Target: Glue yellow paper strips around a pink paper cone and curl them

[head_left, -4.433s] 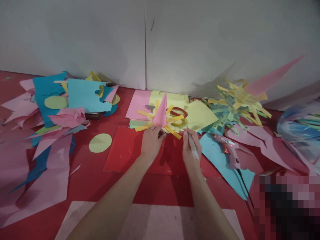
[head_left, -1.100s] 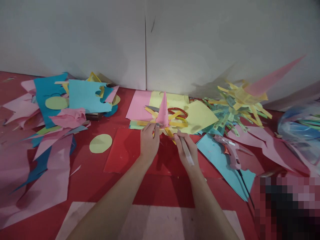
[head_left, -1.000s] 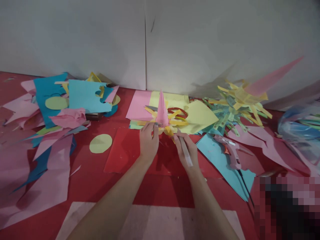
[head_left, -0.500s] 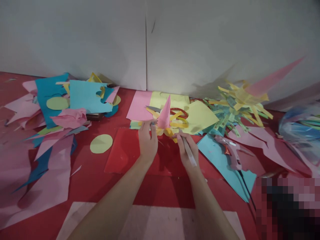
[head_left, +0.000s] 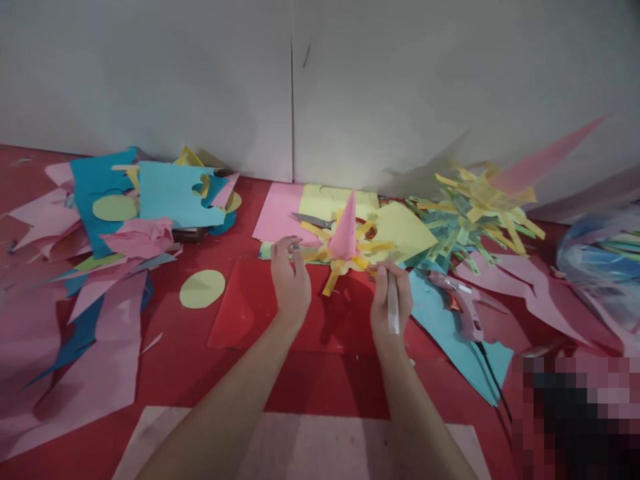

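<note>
A small paper piece with a pink cone (head_left: 344,237) upright in its middle and yellow paper strips (head_left: 330,281) fanned around it is between my hands, over a red sheet (head_left: 250,303). My left hand (head_left: 291,283) is beside its left strip, thumb and curled forefinger apart; contact with the strip's tip is unclear. My right hand (head_left: 393,300) is closed round a slim, whitish pen-like stick (head_left: 393,307), its lower end towards my wrist. The right fingertips are close to the right-hand strips; whether they pinch one is hidden.
Scissors (head_left: 313,220) lie behind the piece on pink and yellow paper (head_left: 410,230). A pink glue gun (head_left: 467,310) rests on blue paper (head_left: 487,373) at right. Beyond stands a larger strip-and-cone piece (head_left: 500,193). Paper scraps (head_left: 115,293) and a yellow disc (head_left: 203,289) are at left.
The pink cone piece has shifted right along with my right hand and the stick. My left hand has drawn slightly left, and the gap between it and the cone has widened.
</note>
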Demonstrator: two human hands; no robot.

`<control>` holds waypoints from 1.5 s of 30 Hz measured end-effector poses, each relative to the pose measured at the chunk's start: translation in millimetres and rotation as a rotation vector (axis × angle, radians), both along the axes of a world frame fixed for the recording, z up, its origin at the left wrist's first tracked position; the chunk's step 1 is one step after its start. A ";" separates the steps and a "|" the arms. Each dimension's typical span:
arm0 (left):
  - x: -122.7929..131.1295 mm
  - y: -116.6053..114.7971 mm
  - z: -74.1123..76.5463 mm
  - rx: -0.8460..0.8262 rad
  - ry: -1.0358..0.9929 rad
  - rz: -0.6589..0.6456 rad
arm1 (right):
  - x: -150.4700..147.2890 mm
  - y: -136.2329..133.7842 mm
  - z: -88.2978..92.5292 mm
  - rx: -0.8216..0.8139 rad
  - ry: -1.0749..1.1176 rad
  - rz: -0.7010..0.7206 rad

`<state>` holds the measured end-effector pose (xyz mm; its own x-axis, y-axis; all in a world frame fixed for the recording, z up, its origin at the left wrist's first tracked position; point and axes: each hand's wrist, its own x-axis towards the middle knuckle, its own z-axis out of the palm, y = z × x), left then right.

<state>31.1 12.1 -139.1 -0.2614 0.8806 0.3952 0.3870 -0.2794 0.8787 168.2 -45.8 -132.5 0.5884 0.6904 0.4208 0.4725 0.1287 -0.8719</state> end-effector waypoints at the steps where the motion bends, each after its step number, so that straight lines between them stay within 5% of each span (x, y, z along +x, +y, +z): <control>1: 0.7 -0.2 -0.8 -0.023 -0.007 -0.023 | 0.8 0.7 -2.1 0.002 0.015 -0.034; 18: 5.7 -6.1 -2.6 -0.230 0.553 0.037 | 3.7 1.8 -6.7 -0.019 0.005 -0.057; 25: 4.7 -5.9 -2.3 -0.237 0.522 0.046 | 4.8 1.7 -7.2 -0.027 0.015 -0.049; 37: 5.7 -0.5 -3.5 -0.069 0.006 -0.233 | 4.4 2.4 -10.1 -0.019 0.037 -0.044; 45: 9.1 -0.3 -4.2 -0.117 0.008 -0.335 | 3.4 2.5 -10.3 -0.020 0.040 -0.025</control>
<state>40.2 11.9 -143.3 0.0522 0.9564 0.2875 0.2976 -0.2897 0.9097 171.6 -43.3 -142.8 0.6217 0.6835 0.3826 0.4398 0.0997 -0.8926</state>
